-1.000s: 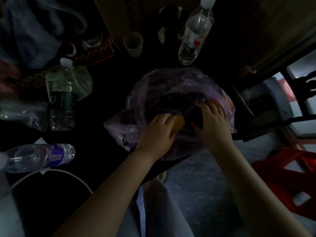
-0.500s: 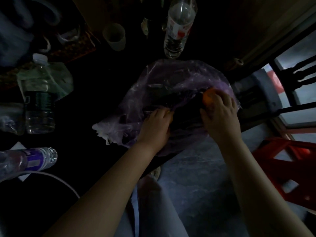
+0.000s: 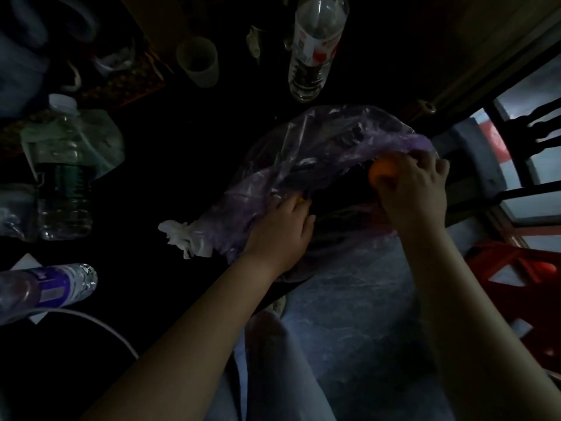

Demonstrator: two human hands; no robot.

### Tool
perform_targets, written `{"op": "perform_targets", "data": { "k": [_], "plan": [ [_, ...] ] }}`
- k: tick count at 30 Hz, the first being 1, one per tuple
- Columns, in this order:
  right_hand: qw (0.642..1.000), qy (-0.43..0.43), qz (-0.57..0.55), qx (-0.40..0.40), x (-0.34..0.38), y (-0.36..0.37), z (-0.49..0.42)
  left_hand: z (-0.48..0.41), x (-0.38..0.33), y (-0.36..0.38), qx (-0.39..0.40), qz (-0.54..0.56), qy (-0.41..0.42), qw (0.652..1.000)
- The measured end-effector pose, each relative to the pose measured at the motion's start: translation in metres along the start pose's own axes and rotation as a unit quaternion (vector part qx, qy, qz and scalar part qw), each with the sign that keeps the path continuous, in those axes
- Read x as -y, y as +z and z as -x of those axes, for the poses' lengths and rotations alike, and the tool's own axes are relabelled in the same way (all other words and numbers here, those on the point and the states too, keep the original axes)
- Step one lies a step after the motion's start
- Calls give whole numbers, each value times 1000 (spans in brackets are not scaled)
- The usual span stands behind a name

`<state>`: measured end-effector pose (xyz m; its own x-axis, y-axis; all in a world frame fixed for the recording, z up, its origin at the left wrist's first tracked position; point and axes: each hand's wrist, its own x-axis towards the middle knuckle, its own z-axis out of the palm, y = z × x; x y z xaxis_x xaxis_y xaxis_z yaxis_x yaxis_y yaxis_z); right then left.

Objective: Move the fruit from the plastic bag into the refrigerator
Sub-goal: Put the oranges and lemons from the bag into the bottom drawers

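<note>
Shows fingers (image 3: pixel 423 161) of R hand (image 3: pixel 416 192) clasped round a small orange fruit (image 3: pixel 383 171), thumb below it. Holds the fruit at the far-R end of the bag's mouth, right against the upper rim of the plastic.

Shows fingers (image 3: pixel 296 208) of L hand (image 3: pixel 282 229) curled down into the mouth's near-L edge, w/ a sliver of yellow (image 3: pixel 300 200) at the fingertips. Can't tell whether gripping sth yellow or only plastic.

Around both hands: thin purple plastic bag (image 3: pixel 318 153), crumpled, mouth gaping toward the viewer, inside too dark to read. White knotted end (image 3: pixel 185 238) sticking out at the bag's L.

Beneath the bag: very dark table (image 3: pixel 188 165), w/ the bag's near side hanging over the edge above a grey floor (image 3: pixel 364 314). Two bare forearms rising from the bottom of the view.

Farther out on the table:
- beyond the bag, upright clear bottle (image 3: pixel 314 53) w/ white-and-red label
- L of it, pale cup (image 3: pixel 198 60)
- far L, white-capped bottle (image 3: pixel 65 177), upright
- near L, bottle on its side (image 3: pixel 51 288) w/ purple label

On the floor at R: red plastic stool (image 3: pixel 522 284).
</note>
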<state>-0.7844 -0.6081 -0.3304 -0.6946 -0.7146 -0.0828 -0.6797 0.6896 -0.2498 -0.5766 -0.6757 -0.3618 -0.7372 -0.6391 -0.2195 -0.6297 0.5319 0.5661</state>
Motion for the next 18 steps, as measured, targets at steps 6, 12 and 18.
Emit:
{"op": "perform_targets", "data": {
  "k": [6, 12, 18],
  "plan": [
    [999, 3, 4, 36, -3, 0, -7, -3, 3, 0, 11, 5, 6, 1000],
    [998, -14, -22, 60, 8, 5, -4, -1, 8, -5, 42, 7, -9, 999],
    [996, -29, -34, 74, 20, 5, -2, 0, 16, -5, 51, -2, -23, 998]
  ]
}}
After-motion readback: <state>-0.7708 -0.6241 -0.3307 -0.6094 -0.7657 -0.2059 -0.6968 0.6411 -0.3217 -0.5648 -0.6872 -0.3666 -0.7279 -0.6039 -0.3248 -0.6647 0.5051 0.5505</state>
